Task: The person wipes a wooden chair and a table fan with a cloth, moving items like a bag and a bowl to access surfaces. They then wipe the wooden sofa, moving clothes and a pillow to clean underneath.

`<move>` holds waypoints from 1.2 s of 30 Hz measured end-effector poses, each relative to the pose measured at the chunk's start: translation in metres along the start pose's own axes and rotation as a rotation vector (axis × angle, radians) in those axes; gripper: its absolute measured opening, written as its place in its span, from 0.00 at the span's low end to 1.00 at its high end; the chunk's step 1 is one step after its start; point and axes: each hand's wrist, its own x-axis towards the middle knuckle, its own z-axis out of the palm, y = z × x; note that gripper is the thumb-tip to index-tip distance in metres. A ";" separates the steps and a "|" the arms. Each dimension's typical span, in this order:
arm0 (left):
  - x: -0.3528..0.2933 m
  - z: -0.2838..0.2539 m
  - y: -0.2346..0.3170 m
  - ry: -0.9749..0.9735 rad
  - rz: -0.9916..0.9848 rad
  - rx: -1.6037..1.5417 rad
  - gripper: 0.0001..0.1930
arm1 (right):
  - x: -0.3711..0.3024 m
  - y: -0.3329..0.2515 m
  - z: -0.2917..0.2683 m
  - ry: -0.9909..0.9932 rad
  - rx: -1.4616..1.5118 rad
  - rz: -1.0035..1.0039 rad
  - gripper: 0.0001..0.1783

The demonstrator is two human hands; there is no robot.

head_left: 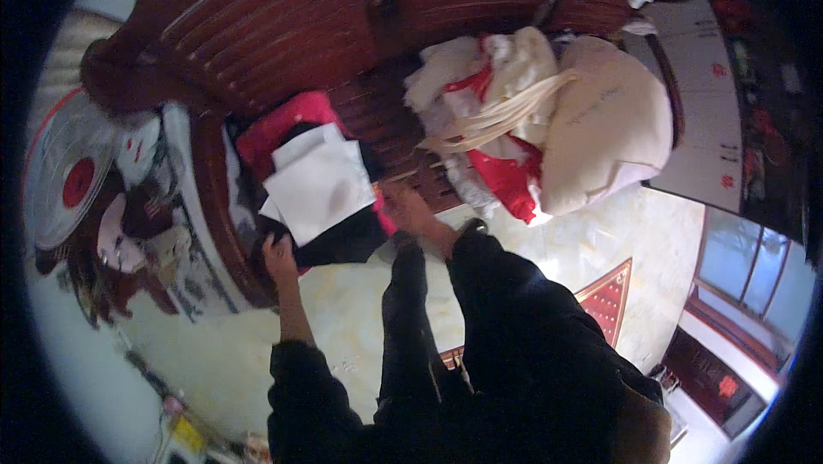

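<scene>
On the dark red wooden bench lies a pile of folded cloth. White sheet-like pieces (319, 185), which may be cloth or paper, rest on a black cloth (347, 243), with a pink-red cloth (307, 111) beneath at the back. At the near left corner of the pile, my left hand (279, 260) has its fingers curled on the black cloth's edge. Beside the pile's right edge is my right hand (413, 211), close to a pink strip of cloth; its fingers are blurred, so their grip cannot be made out.
Right of the pile, a heap of cream and red cloth (506, 164) and a large beige cushion-like bundle (609, 125) occupy the bench (283, 31). Left of the armrest stand a round clear lid-like object (77, 181) and patterned cloth (201, 280). A pale cabinet (694, 95) borders the right side.
</scene>
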 end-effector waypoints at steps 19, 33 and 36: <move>-0.122 0.187 0.342 -0.765 0.166 -0.098 0.17 | -0.166 0.112 -0.441 1.648 -0.278 0.245 0.27; -0.110 0.296 0.418 -0.483 0.002 -0.373 0.44 | -0.028 0.013 -0.356 0.214 0.294 -0.204 0.34; -0.093 0.290 0.384 -0.452 -0.136 -0.456 0.42 | -0.026 0.010 -0.347 0.203 0.246 -0.379 0.32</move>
